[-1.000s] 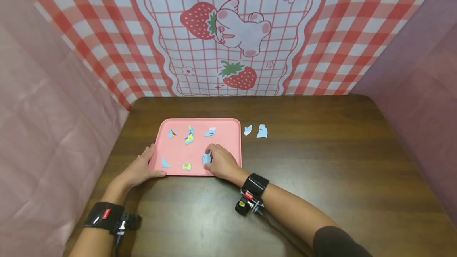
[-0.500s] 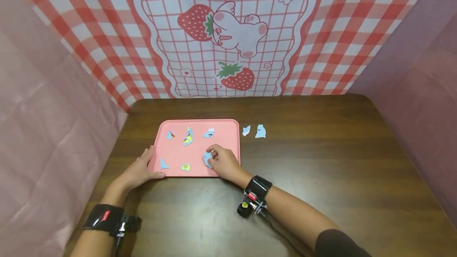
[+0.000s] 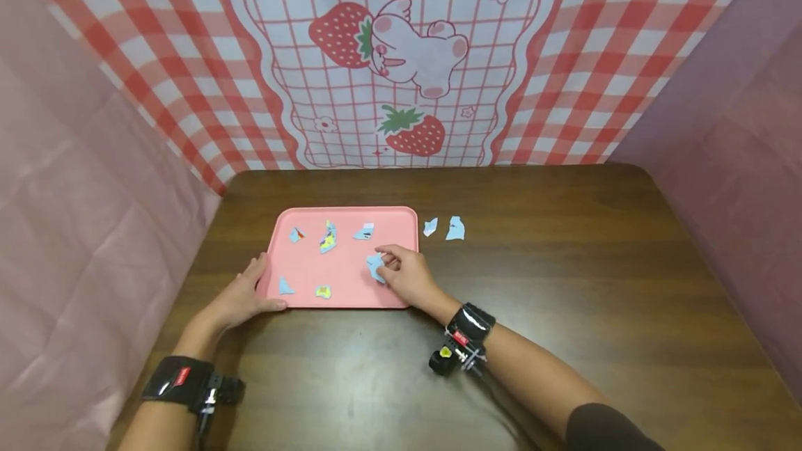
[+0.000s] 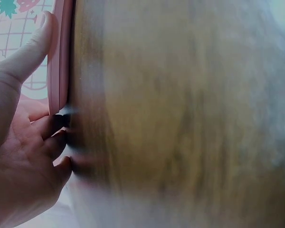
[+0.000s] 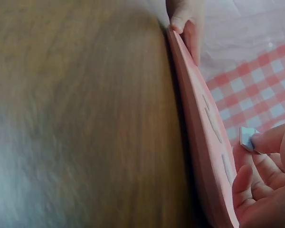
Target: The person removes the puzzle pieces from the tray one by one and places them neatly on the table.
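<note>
At the corner of the pink tray [image 3: 338, 303], my left hand [image 3: 241, 298] holds the rim, thumb along the front edge and fingers at the left side. The left wrist view shows the thumb [image 4: 31, 52] over the rim and the other fingers below it. My right hand [image 3: 407, 273] pinches an irregular light blue flat piece [image 3: 374, 267] between thumb and fingertips, above the tray's right part. In the right wrist view this piece [image 5: 247, 137] is raised over the tray surface. Its far side is hidden by the fingers.
Several small flat pieces lie spread in the tray, among them a yellow-and-blue one [image 3: 328, 237] and a small yellow one [image 3: 322, 291]. Two light blue pieces, one smaller [image 3: 430, 227] and one larger [image 3: 456, 228], lie on the wooden table [image 3: 564, 284] right of the tray.
My right hand has lifted the light blue piece from the tray's front right and shifted it up and to the right. The left hand stays at the tray corner.
</note>
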Motion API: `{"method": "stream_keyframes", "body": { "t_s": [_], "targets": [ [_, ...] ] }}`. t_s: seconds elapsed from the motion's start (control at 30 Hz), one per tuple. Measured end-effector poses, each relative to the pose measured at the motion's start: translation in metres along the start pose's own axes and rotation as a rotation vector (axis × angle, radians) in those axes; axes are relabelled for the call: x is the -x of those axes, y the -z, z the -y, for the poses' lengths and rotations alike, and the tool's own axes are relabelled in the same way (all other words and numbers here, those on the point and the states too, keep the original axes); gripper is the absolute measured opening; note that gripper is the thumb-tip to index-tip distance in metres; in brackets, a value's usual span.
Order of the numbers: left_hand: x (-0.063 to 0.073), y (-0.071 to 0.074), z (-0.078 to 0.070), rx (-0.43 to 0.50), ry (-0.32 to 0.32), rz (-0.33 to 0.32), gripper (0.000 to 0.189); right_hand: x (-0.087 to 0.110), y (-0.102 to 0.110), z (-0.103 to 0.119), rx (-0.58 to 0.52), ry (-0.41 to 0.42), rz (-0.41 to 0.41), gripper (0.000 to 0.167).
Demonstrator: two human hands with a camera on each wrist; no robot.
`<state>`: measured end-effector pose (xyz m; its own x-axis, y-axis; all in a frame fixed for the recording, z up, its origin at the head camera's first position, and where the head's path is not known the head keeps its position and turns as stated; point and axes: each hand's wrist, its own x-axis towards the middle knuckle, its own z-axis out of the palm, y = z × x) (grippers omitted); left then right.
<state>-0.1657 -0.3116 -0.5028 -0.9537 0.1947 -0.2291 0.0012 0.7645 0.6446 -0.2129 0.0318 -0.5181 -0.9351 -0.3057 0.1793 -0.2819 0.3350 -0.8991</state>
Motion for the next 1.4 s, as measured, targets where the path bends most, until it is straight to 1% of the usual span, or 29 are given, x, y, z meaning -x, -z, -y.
{"method": "stream_keyframes", "body": {
  "t_s": [0.1,0.17,0.37,0.53,0.73,0.93,1.1,1.3,1.4],
  "targets": [
    [0.0,0.003,0.0,0.0,0.0,-0.007,0.122,-0.004,0.008,0.002,-0.011,0.003,-0.026,0.035],
    [0.0,0.002,0.0,0.002,-0.003,-0.009,0.122,-0.004,0.013,0.002,-0.029,0.0,-0.043,0.035],
    [0.002,0.002,0.003,0.017,-0.014,-0.011,0.121,-0.007,0.027,-0.003,-0.068,-0.031,-0.046,0.035],
    [0.002,0.001,0.003,0.013,-0.022,-0.019,0.121,-0.008,0.039,-0.008,-0.058,-0.04,-0.065,0.034],
    [0.0,0.001,0.003,0.011,-0.02,-0.013,0.122,-0.009,0.054,-0.012,-0.033,-0.047,-0.112,0.033],
    [0.0,0.003,0.001,0.018,-0.017,-0.01,0.122,-0.011,0.065,-0.019,-0.036,-0.063,-0.152,0.034],
    [-0.001,0.002,0.001,0.015,-0.006,0.001,0.122,-0.011,0.078,-0.025,-0.059,-0.075,-0.188,0.034],
    [0.0,0.0,0.005,0.028,-0.003,-0.001,0.123,-0.012,0.093,-0.032,-0.089,-0.106,-0.239,0.032],
    [0.001,0.003,0.004,0.032,-0.005,-0.004,0.123,-0.014,0.099,-0.036,-0.092,-0.128,-0.264,0.033]
  ]
}}
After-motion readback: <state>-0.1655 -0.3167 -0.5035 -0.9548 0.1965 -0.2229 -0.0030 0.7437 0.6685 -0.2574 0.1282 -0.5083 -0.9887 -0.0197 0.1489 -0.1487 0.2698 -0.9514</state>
